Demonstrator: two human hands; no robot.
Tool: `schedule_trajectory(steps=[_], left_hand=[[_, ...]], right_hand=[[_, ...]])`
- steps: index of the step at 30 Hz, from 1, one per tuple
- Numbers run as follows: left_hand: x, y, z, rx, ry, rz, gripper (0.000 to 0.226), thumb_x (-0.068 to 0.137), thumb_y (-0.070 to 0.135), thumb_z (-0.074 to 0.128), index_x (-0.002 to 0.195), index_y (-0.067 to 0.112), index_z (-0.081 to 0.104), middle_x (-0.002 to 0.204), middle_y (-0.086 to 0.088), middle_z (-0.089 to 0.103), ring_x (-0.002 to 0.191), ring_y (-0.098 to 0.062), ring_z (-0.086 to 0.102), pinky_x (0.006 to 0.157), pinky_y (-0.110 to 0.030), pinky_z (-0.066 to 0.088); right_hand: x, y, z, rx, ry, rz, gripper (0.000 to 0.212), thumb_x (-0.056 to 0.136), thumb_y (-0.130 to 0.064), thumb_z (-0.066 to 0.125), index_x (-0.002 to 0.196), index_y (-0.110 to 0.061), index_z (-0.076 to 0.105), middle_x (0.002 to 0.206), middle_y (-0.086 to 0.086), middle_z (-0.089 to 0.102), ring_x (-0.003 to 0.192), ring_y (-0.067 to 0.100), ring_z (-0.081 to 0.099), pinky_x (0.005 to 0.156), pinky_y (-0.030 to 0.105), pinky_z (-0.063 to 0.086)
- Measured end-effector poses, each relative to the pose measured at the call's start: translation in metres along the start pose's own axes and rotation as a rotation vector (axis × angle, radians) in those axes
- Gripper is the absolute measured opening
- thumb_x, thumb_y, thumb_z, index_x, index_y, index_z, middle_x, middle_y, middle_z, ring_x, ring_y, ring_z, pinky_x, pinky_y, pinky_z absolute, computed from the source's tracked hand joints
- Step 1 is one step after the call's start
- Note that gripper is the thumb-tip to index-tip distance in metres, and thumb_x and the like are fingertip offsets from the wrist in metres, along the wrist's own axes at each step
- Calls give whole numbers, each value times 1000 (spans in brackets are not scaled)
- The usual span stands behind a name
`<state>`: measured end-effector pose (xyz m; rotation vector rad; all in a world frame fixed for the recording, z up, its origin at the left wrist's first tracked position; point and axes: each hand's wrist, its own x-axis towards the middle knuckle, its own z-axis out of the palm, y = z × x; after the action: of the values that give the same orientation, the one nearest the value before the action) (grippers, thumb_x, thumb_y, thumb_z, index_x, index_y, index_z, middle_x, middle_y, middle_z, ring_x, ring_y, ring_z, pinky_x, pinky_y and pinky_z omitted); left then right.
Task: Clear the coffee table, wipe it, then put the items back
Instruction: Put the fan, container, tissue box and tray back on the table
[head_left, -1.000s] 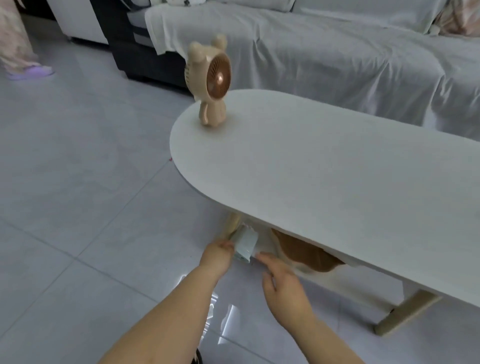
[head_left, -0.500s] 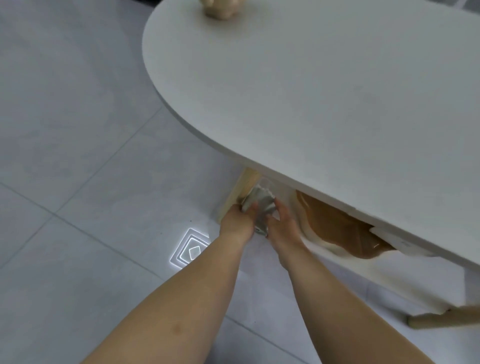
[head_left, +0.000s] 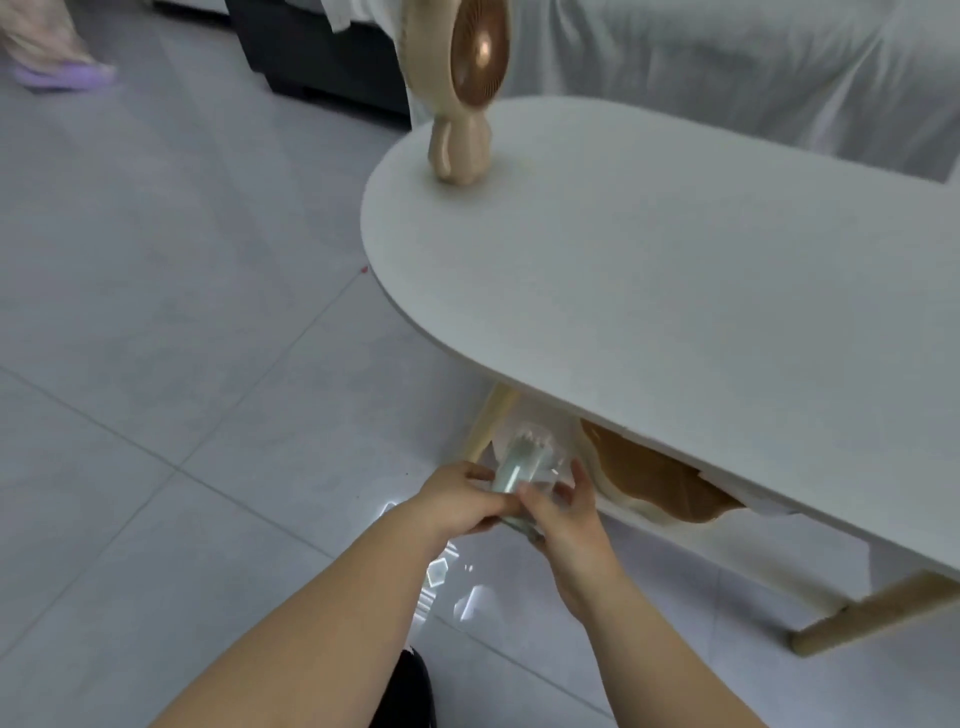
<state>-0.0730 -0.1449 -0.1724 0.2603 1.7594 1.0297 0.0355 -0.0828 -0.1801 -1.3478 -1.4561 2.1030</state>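
The coffee table (head_left: 701, 312) is almost bare; only the bear-shaped fan (head_left: 462, 93) stands at its eleven o'clock end, so clearing looks nearly done; whether it has been wiped I cannot tell. At six o'clock, below the near edge, the left hand (head_left: 457, 501) and right hand (head_left: 566, 525) both pinch a pale packet (head_left: 519, 467).

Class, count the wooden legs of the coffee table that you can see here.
2. One leg stands under the coffee table's rounded end, behind the packet; the other leg slants at lower right. More may be hidden.
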Motion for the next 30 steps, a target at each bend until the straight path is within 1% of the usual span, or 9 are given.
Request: schedule_trajectory(steps=[4,6,10,13,16,21,23,26,30], left_hand=[[-71,12,-10,11,26,45,39,54,16,73,89,18,57,75,-3,61,68,-12,60,61,-14,51],[-103,17,-18,50,86,95,46,48,24,68,92,19,58,77,-3,63,72,-14,63,70,-20,53],[-158,27,-32,63,208,268,55,47,33,70,101,22,63,94,0,68,92,-15,63,78,-24,48],[-177,46,-36,-6,254,448,37,61,18,79,93,30,63,96,9,67,89,-6,63,71,-16,47],[-170,77,-37,-54,212,604,36,73,1,67,85,34,61,89,14,66,69,10,63,59,-4,47],[-129,124,-31,-98,26,689,30,86,6,51,106,27,57,101,9,66,87,0,63,76,-10,52],[-108,137,-29,-98,-15,689,29,88,7,47,104,30,56,104,8,65,94,-4,63,79,-13,52],[-78,148,-26,-31,-27,672,30,91,10,41,114,28,50,114,5,61,105,-9,57,92,-20,46],[-48,152,-23,251,21,712,37,93,13,37,118,39,38,114,22,49,101,10,46,77,3,35]], right_hand=[[-55,-20,15,14,-125,-38,69,83,-7,62,139,-21,25,127,9,52,111,26,58,91,35,50],[-77,-28,24,33,-157,-69,63,83,-5,61,135,-22,29,118,7,56,106,24,60,85,30,53],[-110,-50,34,30,-233,-186,65,81,-2,62,121,-35,23,105,-12,50,92,2,58,58,11,53],[-118,-77,31,-1,-280,-284,63,80,3,61,122,-30,29,112,-10,55,90,-3,62,64,9,51],[-111,-117,19,-46,-285,-359,49,81,9,56,123,-14,43,113,3,60,87,1,64,68,10,52],[-77,-175,0,-272,-180,-452,49,77,6,62,119,-9,44,122,12,57,112,22,54,98,39,47],[-61,-187,-1,-315,-138,-467,49,75,4,66,113,-16,43,118,9,57,111,23,53,98,39,45],[-34,-192,-2,-371,-67,-489,50,73,-1,69,112,-17,41,109,3,56,101,18,53,89,30,46],[-6,-184,-5,-481,37,-505,48,72,-8,72,102,-22,37,88,-11,51,76,5,51,61,11,42]])
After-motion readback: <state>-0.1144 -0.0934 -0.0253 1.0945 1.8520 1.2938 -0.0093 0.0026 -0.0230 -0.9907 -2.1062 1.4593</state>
